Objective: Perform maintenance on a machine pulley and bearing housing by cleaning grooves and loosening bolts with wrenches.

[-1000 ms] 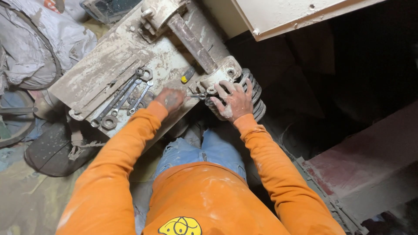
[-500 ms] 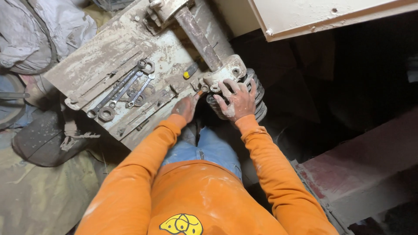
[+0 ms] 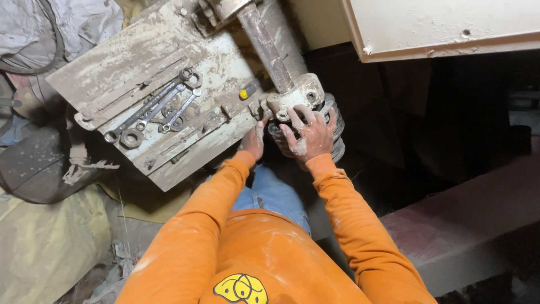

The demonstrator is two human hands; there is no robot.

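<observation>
Head view, looking down along both orange sleeves.

Right hand [image 3: 308, 137]: dusted white, fingers spread wide and laid flat over the dark ribbed pulley [image 3: 332, 132]. Fingertips reach up to the pale flange [image 3: 296, 95] at the foot of the shaft [image 3: 269, 42]. The palm presses on the ribs rather than closing round them; nothing is enclosed in the fingers.

Left hand [image 3: 254, 141]: at the pulley's left edge, just under the plate's lower corner. Fingers curled inward and partly hidden below the plate; cannot tell whether they hold anything.

Pulley: sits directly under the flange, at the right end of the plate [image 3: 135, 73], between the two hands. Dark pit to its right.

On the plate, grey and caked with white dust:
- wrenches [image 3: 154, 112], several, lying roughly parallel, ring ends up-right and down-left, some overlapping.
- a small yellow-ended tool [image 3: 247, 91] near the shaft, well apart from the wrenches.

Markings and packages:
- round yellow emblem with black outlines on the orange shirt [image 3: 242, 288], bottom centre.
- pale sack [image 3: 39, 247] lower left, crumpled, plain face, no label seen.
- cream panel [image 3: 444, 25] top right, flat, with a small dark hole.

Blue jeans show between the sleeves. Reddish beam [image 3: 461, 236] runs lower right.
</observation>
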